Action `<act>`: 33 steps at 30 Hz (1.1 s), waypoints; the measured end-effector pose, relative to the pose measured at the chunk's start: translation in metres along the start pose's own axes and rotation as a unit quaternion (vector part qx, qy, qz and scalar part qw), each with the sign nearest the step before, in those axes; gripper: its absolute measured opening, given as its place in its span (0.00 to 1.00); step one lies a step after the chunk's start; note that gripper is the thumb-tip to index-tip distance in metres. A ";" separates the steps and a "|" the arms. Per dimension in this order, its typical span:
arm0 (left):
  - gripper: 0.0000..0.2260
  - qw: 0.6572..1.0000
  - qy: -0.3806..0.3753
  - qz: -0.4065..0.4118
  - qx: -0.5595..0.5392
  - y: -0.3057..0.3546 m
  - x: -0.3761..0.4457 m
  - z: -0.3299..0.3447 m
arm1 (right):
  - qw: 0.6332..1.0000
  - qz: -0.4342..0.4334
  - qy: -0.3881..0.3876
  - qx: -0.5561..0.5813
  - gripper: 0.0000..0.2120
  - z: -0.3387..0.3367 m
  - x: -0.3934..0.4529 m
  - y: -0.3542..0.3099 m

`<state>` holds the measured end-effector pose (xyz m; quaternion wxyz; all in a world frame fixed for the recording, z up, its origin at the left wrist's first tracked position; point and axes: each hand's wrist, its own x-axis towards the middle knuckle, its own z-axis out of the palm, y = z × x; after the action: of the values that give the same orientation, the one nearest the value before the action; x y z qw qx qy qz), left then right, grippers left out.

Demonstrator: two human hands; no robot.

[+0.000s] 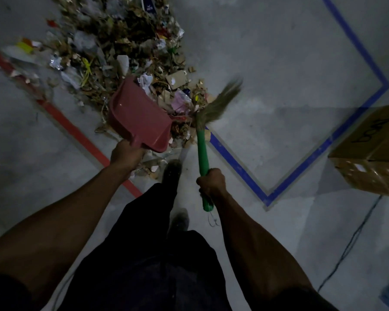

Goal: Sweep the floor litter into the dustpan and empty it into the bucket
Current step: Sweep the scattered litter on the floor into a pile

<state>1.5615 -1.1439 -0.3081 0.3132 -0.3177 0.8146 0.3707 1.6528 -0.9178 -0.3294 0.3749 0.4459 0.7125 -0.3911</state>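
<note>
The person stands at the near end of a long pile of litter [126,52] that runs away across the concrete floor [267,63], between a red tape line [76,131] on the left and a blue tape line [234,158] on the right. The left hand [126,153] has its fingers curled round the short handle of the red dustpan [137,117], which looks tipped up on its left side, its open mouth turned toward the scraps at the pile's near end; whether its lip touches the floor cannot be told. The right hand [211,181] is wrapped tight round the green handle of the broom [213,104], whose bristles are blurred and fanned out just right of the pan's mouth, touching the paper and cardboard bits there.

The step in hand appears to be brushing the nearest litter into the pan. To do it well, the pan's front lip should press flat on the floor so that small bits do not slide under it, and the broom should work in short strokes leftward into the mouth, taking a little at a time rather than the whole heap. Loose scraps lying beside the person's shoe [172,171] and under the pan will need a second pass. No bucket is in view; a cardboard box [373,151] sits at the floor's right edge.
</note>
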 end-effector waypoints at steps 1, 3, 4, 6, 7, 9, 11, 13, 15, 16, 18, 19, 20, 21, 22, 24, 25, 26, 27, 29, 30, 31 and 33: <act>0.10 1.000 0.003 0.004 -0.002 -0.005 -0.003 -0.001 | 1.000 -0.005 0.005 -0.003 0.12 0.001 -0.004 0.002; 0.11 1.000 0.004 0.011 0.000 -0.015 -0.010 -0.002 | 1.000 -0.018 0.021 -0.005 0.12 0.001 -0.016 0.016; 0.12 1.000 0.003 0.015 0.000 -0.020 -0.014 -0.003 | 0.999 -0.026 0.030 -0.002 0.12 0.001 -0.024 0.027; 0.16 1.000 0.003 0.021 -0.006 -0.031 -0.024 -0.004 | 0.998 -0.043 0.050 0.011 0.11 0.003 -0.041 0.054; 0.18 1.000 0.005 0.022 -0.010 -0.036 -0.029 -0.005 | 0.997 -0.051 0.058 0.023 0.11 0.004 -0.050 0.068; 0.18 0.999 0.007 0.033 -0.013 -0.044 -0.041 -0.007 | 0.994 -0.058 0.073 0.053 0.11 0.007 -0.068 0.094; 0.16 0.999 0.007 0.052 -0.015 -0.051 -0.052 -0.011 | 0.991 -0.056 0.080 0.087 0.11 0.010 -0.083 0.115; 0.17 0.998 0.008 0.060 -0.012 -0.057 -0.062 -0.017 | 0.988 -0.043 0.081 0.128 0.09 0.012 -0.096 0.129; 0.19 0.998 0.009 0.061 -0.015 -0.061 -0.072 -0.024 | 0.981 -0.023 0.083 0.174 0.08 0.014 -0.106 0.138; 0.19 0.998 0.013 0.062 -0.013 -0.063 -0.078 -0.028 | 0.977 -0.016 0.082 0.194 0.08 0.015 -0.111 0.141; 0.18 0.998 0.019 0.064 -0.007 -0.064 -0.087 -0.038 | 0.972 -0.002 0.080 0.223 0.10 0.019 -0.117 0.146; 0.17 0.998 0.020 0.065 -0.005 -0.065 -0.091 -0.043 | 0.970 0.008 0.079 0.231 0.11 0.022 -0.119 0.148; 0.16 0.998 0.021 0.065 -0.003 -0.065 -0.093 -0.048 | 0.968 0.019 0.078 0.237 0.11 0.027 -0.119 0.149; 0.15 0.998 0.021 0.064 -0.002 -0.065 -0.092 -0.053 | 0.967 0.029 0.075 0.240 0.12 0.032 -0.118 0.148; 0.14 0.998 0.020 0.062 -0.005 -0.066 -0.090 -0.057 | 0.968 0.038 0.071 0.238 0.13 0.038 -0.117 0.147; 0.13 0.998 0.021 0.059 -0.009 -0.067 -0.081 -0.063 | 0.970 0.053 0.066 0.228 0.14 0.051 -0.109 0.138; 0.12 0.998 0.023 0.057 -0.006 -0.069 -0.072 -0.067 | 0.971 0.058 0.063 0.221 0.14 0.058 -0.104 0.130; 0.12 0.998 0.027 0.058 -0.001 -0.069 -0.063 -0.072 | 0.974 0.060 0.062 0.212 0.15 0.064 -0.098 0.119; 0.12 0.998 0.028 0.058 0.003 -0.070 -0.053 -0.077 | 0.976 0.061 0.062 0.201 0.15 0.071 -0.092 0.107; 0.11 0.998 0.015 0.056 0.001 -0.068 -0.028 -0.090 | 0.979 0.059 0.063 0.185 0.15 0.086 -0.080 0.074; 0.11 0.999 0.005 0.054 0.000 -0.067 -0.014 -0.099 | 0.980 0.057 0.066 0.177 0.15 0.094 -0.075 0.055; 0.12 0.999 -0.003 0.049 0.000 -0.065 0.001 -0.108 | 0.982 0.055 0.070 0.166 0.15 0.103 -0.070 0.034; 0.12 0.999 -0.016 0.046 0.008 -0.060 0.030 -0.131 | 0.986 0.057 0.070 0.142 0.16 0.119 -0.060 -0.012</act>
<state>1.5519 -1.2885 -0.2859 0.3110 -0.2713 0.8265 0.3829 1.6827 -1.0480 -0.3226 0.2789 0.5605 0.6478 -0.4341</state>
